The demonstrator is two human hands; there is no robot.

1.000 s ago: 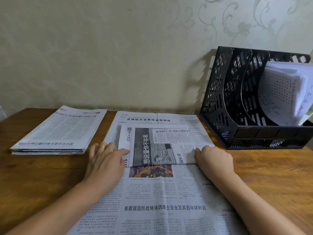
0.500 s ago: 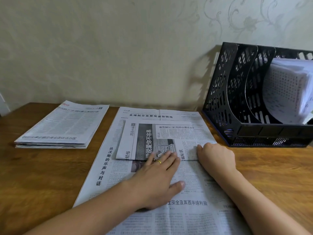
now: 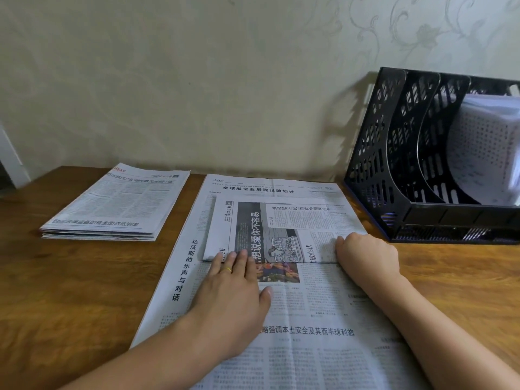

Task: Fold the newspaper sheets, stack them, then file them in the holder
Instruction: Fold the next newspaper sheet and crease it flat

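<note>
A wooden counter [image 3: 70, 291] stands against a pale patterned wall [image 3: 197, 80]; a large open sheet [image 3: 309, 319] lies flat on it, running from near the wall down to the near edge of the view; on the far half of that sheet lies a smaller folded sheet [image 3: 270, 229], its folded edge toward the person and its headline running sideways.

The left hand [image 3: 233, 288] lies flat and open, palm down, fingers together and stretched forward; the fingertips [image 3: 239, 253] press on the near edge of the folded sheet toward its left corner, while the palm and the splayed thumb rest on the open sheet; a gold ring [image 3: 227, 269] sits on one finger; it grips nothing. The right hand [image 3: 365, 257] is curled into a loose fist, knuckles down on the right end of the same near edge, pressing rather than grasping; whether anything is pinched under it cannot be told.

To the left, apart from the open sheet, a stack [image 3: 115, 204] of folded sheets lies on the counter, edges roughly aligned. At the far right stands a black perforated holder [image 3: 394, 164] with several compartments, close to the right edge of the open sheet; the two left compartments show no paper, and white papers [image 3: 484, 153] lean in a compartment further right, partly cut off by the frame.
</note>
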